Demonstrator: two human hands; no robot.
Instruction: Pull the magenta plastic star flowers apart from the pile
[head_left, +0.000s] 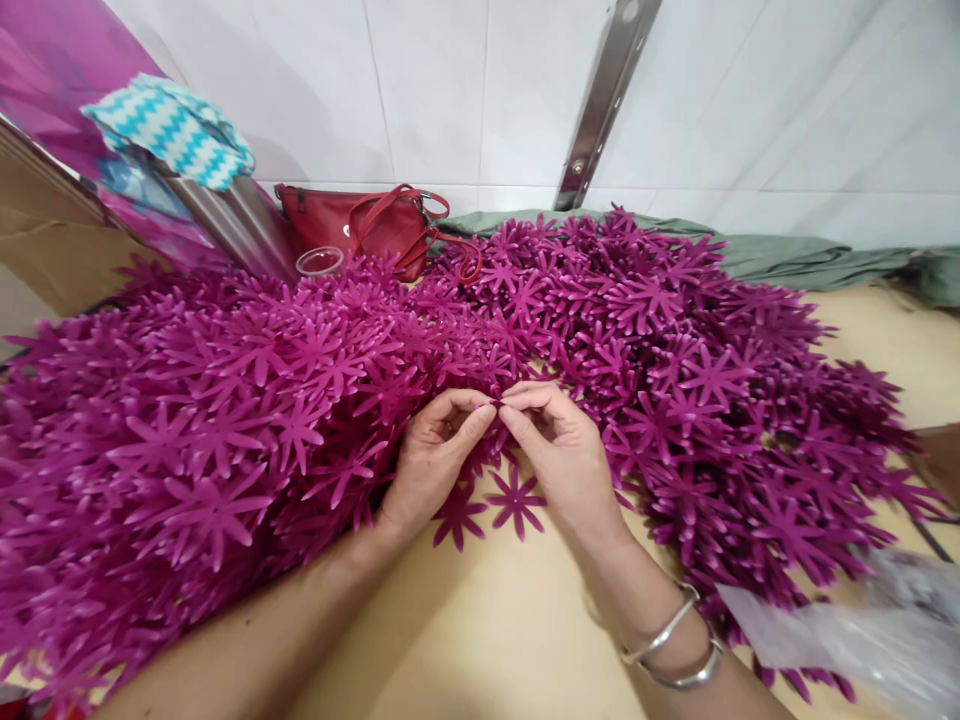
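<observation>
My left hand (429, 462) and my right hand (574, 462) meet at the fingertips over the middle of the table, thumb and forefinger pinched on each. A bit of magenta shows between the tips, seemingly the edge of an artificial flower piece, mostly hidden by the fingers. Just below them, a flat magenta flower piece (516, 503) with narrow petals lies on the tabletop (480, 630), beside another flower piece (458, 515). A large heap of loose flower pieces (217, 430) spreads left of my hands, and a second heap (712, 400) lies to the right.
Behind the heaps are a red handbag (322, 222), a small clear cup (320, 262) and a metal cylinder (247, 220) with a blue-and-white cloth (176, 130). Green fabric (795, 257) runs along the tiled wall (435, 90). Clear plastic (862, 640) lies at front right.
</observation>
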